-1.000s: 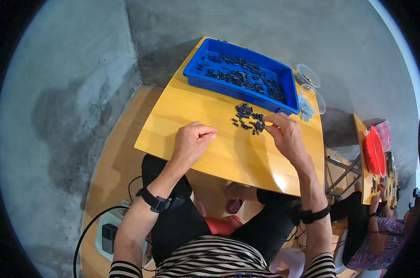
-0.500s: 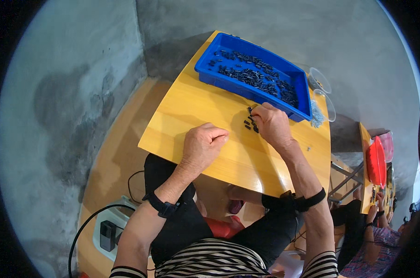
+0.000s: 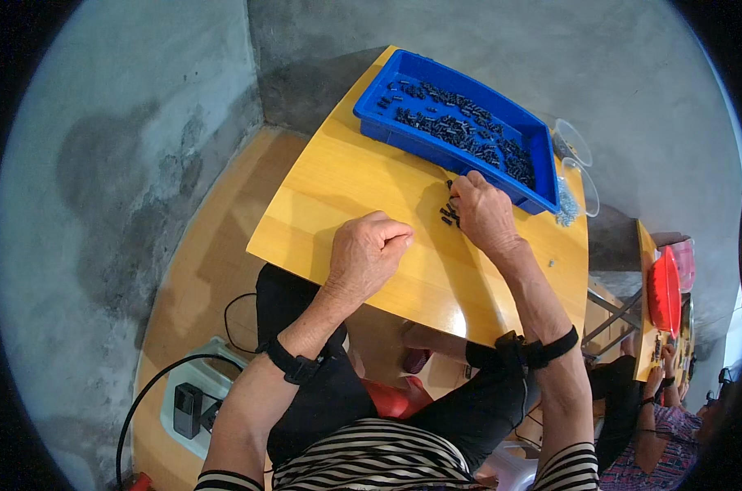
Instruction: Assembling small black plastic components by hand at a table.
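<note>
My left hand is closed over the yellow table, thumb and forefinger pressed together; whatever they hold is too small or hidden to name. My right hand reaches to a small pile of black cylindrical pieces on the tabletop. Its fingers are bent together at the pile, and I cannot make out what lies between them. Just beyond that hand stands a blue tray, with many more black pieces spread over its bottom.
Right of the tray are a clear tub and a second one with small pale pieces. A tiny piece lies near the table's right side. At far right, a person works at another table holding a red basin.
The tray and table sit slightly further right and higher in the picture. Both my hands keep nearly the same poses, the right still at the black pile.
</note>
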`<state>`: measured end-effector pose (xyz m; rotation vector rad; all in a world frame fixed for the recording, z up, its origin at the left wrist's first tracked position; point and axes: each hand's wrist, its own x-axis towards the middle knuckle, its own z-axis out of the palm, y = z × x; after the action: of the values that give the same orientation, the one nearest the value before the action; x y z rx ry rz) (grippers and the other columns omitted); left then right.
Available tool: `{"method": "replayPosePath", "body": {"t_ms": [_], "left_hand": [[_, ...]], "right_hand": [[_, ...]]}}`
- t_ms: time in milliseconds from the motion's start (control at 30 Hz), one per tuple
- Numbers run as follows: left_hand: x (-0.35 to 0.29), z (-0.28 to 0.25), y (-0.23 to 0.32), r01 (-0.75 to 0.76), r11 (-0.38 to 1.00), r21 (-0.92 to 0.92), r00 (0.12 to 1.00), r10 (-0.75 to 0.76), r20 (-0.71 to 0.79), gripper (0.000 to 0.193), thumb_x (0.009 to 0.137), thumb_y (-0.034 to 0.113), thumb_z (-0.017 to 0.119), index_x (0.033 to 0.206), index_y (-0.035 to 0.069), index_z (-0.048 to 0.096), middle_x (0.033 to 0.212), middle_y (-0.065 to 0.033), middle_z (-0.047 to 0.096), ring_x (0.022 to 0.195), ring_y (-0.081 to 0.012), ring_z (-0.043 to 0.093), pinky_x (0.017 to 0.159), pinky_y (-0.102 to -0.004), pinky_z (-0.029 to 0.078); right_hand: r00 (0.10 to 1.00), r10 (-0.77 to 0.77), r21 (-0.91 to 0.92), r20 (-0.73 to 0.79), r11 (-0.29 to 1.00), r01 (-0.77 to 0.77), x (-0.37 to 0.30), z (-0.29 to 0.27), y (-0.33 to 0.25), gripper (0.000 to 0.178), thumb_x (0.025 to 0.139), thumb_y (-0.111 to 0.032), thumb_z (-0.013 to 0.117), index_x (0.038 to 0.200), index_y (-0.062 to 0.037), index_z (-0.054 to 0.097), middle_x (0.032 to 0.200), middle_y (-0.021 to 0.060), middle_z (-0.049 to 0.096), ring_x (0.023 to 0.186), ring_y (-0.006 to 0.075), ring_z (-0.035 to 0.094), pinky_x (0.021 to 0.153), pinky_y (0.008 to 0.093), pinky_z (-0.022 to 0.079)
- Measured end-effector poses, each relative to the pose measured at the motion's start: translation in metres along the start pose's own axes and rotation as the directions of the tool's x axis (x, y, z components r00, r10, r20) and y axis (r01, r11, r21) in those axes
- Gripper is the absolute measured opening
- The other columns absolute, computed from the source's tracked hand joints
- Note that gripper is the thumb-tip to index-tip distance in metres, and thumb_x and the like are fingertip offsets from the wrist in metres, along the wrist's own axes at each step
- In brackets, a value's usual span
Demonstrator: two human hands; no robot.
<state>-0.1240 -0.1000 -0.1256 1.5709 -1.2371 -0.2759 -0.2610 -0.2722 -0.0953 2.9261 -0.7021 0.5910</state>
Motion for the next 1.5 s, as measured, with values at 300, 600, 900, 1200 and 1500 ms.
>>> {"method": "replayPosePath", "body": {"t_ms": [300,600,900,1200,1500], "left_hand": [[-0.004,-0.003,0.006,0.061,0.990,-0.127,0.997,-0.055,0.054,0.011,0.079,0.007,0.068,0.087,0.000,0.071,0.076,-0.0073,0.067,0.069,-0.0129,0.063,0.061,-0.0244,0.048],[-0.015,0.013,0.030,0.330,0.837,-0.436,0.921,-0.184,0.344,0.021,0.079,0.011,0.074,0.095,-0.002,0.070,0.085,-0.0057,0.069,0.073,-0.0084,0.061,0.066,-0.0212,0.050],[-0.008,0.015,0.027,0.456,0.768,-0.451,0.859,-0.246,0.450,0.021,0.077,0.010,0.075,0.094,-0.001,0.071,0.079,-0.0049,0.069,0.071,-0.0077,0.062,0.064,-0.0212,0.050],[-0.008,0.026,0.026,0.445,0.739,-0.505,0.886,-0.281,0.370,0.013,0.083,0.007,0.067,0.094,-0.001,0.069,0.078,-0.0040,0.068,0.066,-0.0064,0.060,0.057,-0.0203,0.049],[-0.013,0.031,0.030,0.349,0.854,-0.386,0.925,-0.248,0.288,0.015,0.088,0.009,0.062,0.098,0.000,0.068,0.081,-0.0046,0.068,0.068,-0.0072,0.062,0.055,-0.0215,0.051]], "right_hand": [[0.912,0.324,0.601,0.251,0.686,-0.409,-0.032,-0.047,-0.034,0.008,0.084,-0.007,0.061,0.090,-0.0019,0.058,0.070,0.0051,0.059,0.059,0.0142,0.056,0.054,0.0274,0.045],[0.748,0.488,0.889,0.450,-0.164,-0.428,-0.090,-0.034,-0.085,0.008,0.088,-0.006,0.063,0.094,-0.0027,0.058,0.078,0.0021,0.062,0.063,0.0072,0.058,0.055,0.0196,0.047],[0.739,0.547,0.919,0.393,-0.199,-0.341,-0.094,-0.030,-0.091,0.007,0.088,-0.002,0.060,0.094,-0.0016,0.057,0.083,0.0039,0.062,0.067,0.0097,0.061,0.059,0.0211,0.050],[0.776,0.629,0.754,0.046,0.487,-0.440,-0.106,-0.033,-0.036,0.018,0.082,0.001,0.062,0.100,-0.0024,0.062,0.083,0.0051,0.061,0.064,0.0131,0.055,0.060,0.0257,0.047],[0.900,0.419,0.403,-0.115,0.848,-0.343,-0.083,-0.026,-0.023,0.019,0.076,-0.004,0.068,0.095,-0.0062,0.066,0.080,0.0111,0.059,0.068,0.0261,0.061,0.061,0.0333,0.049]]}}
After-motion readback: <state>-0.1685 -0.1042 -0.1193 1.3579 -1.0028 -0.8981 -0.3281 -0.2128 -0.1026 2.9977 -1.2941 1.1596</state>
